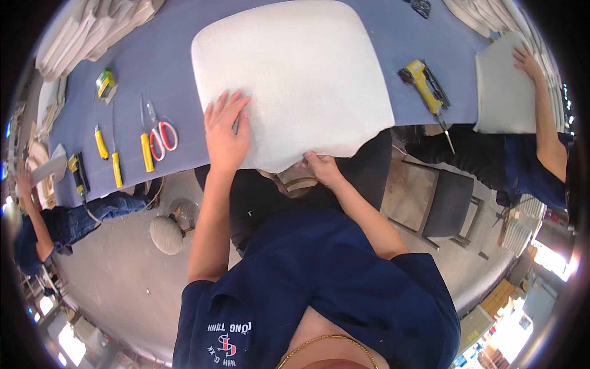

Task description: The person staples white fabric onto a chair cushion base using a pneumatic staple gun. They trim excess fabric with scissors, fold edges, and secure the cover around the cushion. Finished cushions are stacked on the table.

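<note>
A pale, off-white seat pad (295, 67) with rounded far corners lies on the blue-grey table, its near edge reaching over the table's front edge. My left hand (228, 130) rests on the pad's near left part, palm down with fingers stretched out. At the middle of the near edge, my right hand (322, 168) pinches the loose fabric rim of the pad between thumb and fingers. Some of the right fingers are hidden beneath that edge, which hangs wavy beside them.
Left on the table (184, 37) lie red-handled scissors (163, 140), yellow-handled tools (147, 152) and a tape measure (106, 85). A yellow staple gun (427, 86) lies right. Co-workers flank me; one's hand (527, 61) touches another pad (505, 89). A chair (452, 203) stands behind right.
</note>
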### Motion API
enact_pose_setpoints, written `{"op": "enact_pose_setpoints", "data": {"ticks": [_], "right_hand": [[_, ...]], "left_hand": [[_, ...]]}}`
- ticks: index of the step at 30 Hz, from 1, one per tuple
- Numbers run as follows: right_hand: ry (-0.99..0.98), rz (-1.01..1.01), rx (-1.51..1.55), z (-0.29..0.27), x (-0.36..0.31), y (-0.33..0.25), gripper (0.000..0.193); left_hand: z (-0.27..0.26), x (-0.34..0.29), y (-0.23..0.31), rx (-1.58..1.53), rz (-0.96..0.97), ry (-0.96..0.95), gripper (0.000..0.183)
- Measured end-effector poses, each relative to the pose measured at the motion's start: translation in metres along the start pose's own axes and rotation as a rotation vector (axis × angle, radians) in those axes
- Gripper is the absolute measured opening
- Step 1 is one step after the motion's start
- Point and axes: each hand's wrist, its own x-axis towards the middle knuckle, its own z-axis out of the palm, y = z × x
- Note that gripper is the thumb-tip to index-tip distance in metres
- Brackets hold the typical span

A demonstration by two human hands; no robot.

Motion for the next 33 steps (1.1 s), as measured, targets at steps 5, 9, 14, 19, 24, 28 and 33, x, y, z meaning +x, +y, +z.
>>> {"op": "enact_pose_setpoints", "data": {"ticks": [5, 9, 14, 19, 24, 28, 33], "right_hand": [[-0.019, -0.046, 0.051, 0.001, 0.000, 0.000, 0.031], [-0.008, -0.025, -0.035, -0.002, 0.000, 0.000, 0.033], [0.123, -0.155, -0.252, 0.007, -0.002, -0.003, 0.032], [-0.039, 0.002, -0.029, -0.003, 0.004, 0.002, 0.032], [-0.018, -0.097, -0.263, -0.001, 0.000, -0.004, 0.036], [-0.047, -0.037, -0.030, 0.000, 0.005, -0.003, 0.035], [-0.093, -0.096, -0.278, 0.000, 0.005, -0.029, 0.023]], "left_hand": [[-0.027, 0.035, 0.074, -0.044, 0.150, 0.001, 0.045], [-0.016, 0.043, 0.112, 0.125, 0.425, -0.043, 0.061], [0.049, -0.003, 0.082, 0.137, 0.712, -0.532, 0.072], [0.015, 0.053, 0.115, 0.153, 0.672, -0.319, 0.072], [0.049, 0.031, 0.103, 0.060, 0.785, -0.573, 0.076], [0.030, 0.067, 0.135, -0.092, 0.737, -0.572, 0.080], [0.091, 0.034, 0.135, 0.068, 0.653, -0.472, 0.074]]}}
